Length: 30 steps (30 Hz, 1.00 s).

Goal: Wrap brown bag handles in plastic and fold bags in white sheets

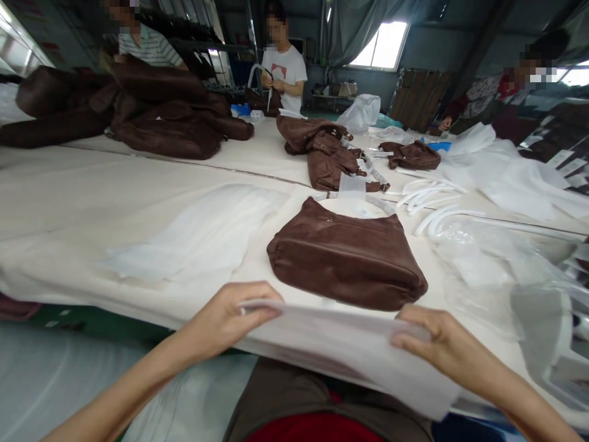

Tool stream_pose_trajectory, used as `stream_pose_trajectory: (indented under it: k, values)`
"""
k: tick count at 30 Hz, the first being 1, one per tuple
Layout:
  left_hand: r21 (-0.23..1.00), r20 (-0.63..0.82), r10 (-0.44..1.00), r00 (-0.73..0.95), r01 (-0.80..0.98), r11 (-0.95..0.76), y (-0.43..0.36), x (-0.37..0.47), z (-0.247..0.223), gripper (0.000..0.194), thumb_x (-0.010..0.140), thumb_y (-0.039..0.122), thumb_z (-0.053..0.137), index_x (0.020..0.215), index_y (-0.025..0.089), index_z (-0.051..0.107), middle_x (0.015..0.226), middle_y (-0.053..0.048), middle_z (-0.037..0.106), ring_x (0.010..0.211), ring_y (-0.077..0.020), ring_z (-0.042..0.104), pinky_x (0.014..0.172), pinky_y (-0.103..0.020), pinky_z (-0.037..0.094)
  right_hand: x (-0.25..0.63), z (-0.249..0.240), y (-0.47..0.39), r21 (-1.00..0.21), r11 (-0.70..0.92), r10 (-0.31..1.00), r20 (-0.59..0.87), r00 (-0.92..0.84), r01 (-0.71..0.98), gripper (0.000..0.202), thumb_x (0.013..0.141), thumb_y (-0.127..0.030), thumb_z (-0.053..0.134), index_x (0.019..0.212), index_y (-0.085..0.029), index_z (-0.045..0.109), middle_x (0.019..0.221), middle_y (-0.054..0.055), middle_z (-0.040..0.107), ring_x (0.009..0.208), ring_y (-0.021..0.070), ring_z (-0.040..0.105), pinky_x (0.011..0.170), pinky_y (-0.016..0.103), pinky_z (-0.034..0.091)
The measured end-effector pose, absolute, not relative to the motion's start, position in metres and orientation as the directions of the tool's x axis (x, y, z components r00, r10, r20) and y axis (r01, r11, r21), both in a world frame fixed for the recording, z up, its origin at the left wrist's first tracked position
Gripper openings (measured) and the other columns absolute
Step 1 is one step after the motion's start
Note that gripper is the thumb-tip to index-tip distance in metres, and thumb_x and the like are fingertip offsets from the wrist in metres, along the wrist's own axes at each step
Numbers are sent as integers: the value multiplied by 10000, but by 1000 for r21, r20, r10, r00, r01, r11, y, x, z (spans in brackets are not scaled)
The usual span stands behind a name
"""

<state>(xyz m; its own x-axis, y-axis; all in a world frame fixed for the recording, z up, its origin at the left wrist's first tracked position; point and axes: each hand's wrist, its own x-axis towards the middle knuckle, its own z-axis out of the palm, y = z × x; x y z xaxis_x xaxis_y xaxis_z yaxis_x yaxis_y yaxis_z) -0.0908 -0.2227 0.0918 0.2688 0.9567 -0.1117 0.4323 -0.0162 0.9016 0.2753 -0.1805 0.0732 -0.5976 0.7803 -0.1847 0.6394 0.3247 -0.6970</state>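
Between my two hands a thin, translucent white packing sheet point(340, 337) is stretched at the table's near edge. My left hand point(246, 313) pinches its left end between thumb and fingers. The upper right part is gripped by my right hand point(426, 337), and a corner hangs below it. Just beyond the sheet a brown handbag point(350, 255) lies on its side, its base toward me. A pale wrapping covers its strap, and a white piece point(352, 187) sits by its top. Left of the bag lies a stack of thin white sheets point(197, 227).
Brown bags point(170, 123) are heaped at the far left, with more bags point(329, 153) behind the near one. White curved tubes point(432, 196) and clear plastic bags point(488, 252) lie at right, near a grey-white bin point(543, 325). Several people stand across the table.
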Motion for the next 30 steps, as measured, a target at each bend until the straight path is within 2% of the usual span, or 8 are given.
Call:
stream_pose_trajectory:
  k: [4, 9, 13, 16, 20, 24, 26, 30]
  values:
    - [783, 142, 988, 54, 604, -146, -169, -96, 57, 200, 828, 379, 613, 786, 190, 664, 807, -5, 667, 805, -188, 626, 776, -257, 479, 274, 52, -138, -308, 524, 848, 277, -452, 794, 193, 940, -344, 548, 836, -209, 640, 810, 27, 662, 798, 204, 594, 732, 316, 356]
    - [469, 327, 939, -107, 881, -63, -142, -104, 49, 214, 795, 318, 596, 955, 186, 647, 995, -67, 635, 895, -244, 615, 830, -361, 493, 259, 34, -122, 30, 522, 726, 509, -462, 852, 283, 988, -298, 488, 746, -197, 595, 691, 23, 603, 711, 195, 524, 681, 329, 260]
    - [200, 562, 816, 136, 935, -293, -150, -75, 65, 569, 840, 273, 602, 1376, 171, 443, 1388, -146, 508, 1322, -319, 428, 1112, -493, 321, 254, 32, -126, 53, 520, 688, 566, -455, 852, 282, 990, -299, 499, 746, -195, 591, 674, 14, 584, 692, 190, 505, 690, 332, 259]
    - [55, 467, 799, 378, 890, -453, -143, -44, 71, 743, 830, 287, 671, 1476, 210, 312, 1459, -145, 459, 1418, -344, 305, 1175, -580, 133, 252, 32, -123, 79, 510, 670, 588, -453, 857, 279, 988, -293, 506, 742, -193, 593, 660, 12, 568, 688, 188, 497, 692, 335, 264]
    - [-19, 205, 854, 478, 874, -485, -112, -25, 64, 503, 778, 291, 761, 1212, 170, 537, 1163, -123, 622, 1140, -312, 548, 1021, -479, 363, 256, 34, -123, 88, 487, 678, 590, -439, 869, 269, 981, -279, 513, 743, -190, 600, 666, 21, 578, 696, 194, 513, 691, 344, 285]
    - [-46, 94, 859, 502, 865, -500, -93, -25, 61, 297, 792, 292, 755, 971, 183, 545, 994, -63, 622, 942, -247, 588, 776, -344, 420, 245, 43, -142, -57, 508, 641, 691, -333, 860, 211, 943, -256, 569, 1124, -163, 622, 1052, 121, 655, 981, 268, 567, 839, 403, 376]
    - [-58, 81, 849, 522, 853, -519, -91, -26, 63, 281, 801, 274, 745, 959, 196, 526, 968, -42, 618, 913, -231, 592, 743, -329, 406, 218, 44, -153, -162, 680, 593, 695, -407, 715, 292, 943, -205, 548, 1230, -157, 572, 1155, 142, 631, 1079, 273, 555, 909, 419, 413]
    - [-78, 60, 837, 543, 839, -539, -92, -26, 66, 253, 811, 248, 733, 923, 203, 511, 925, -22, 613, 869, -213, 599, 698, -316, 397, 140, 29, -156, -273, 880, 475, 511, -717, 389, 209, 974, -208, 473, 1113, -142, 615, 1042, 117, 677, 1020, 243, 589, 902, 382, 469]
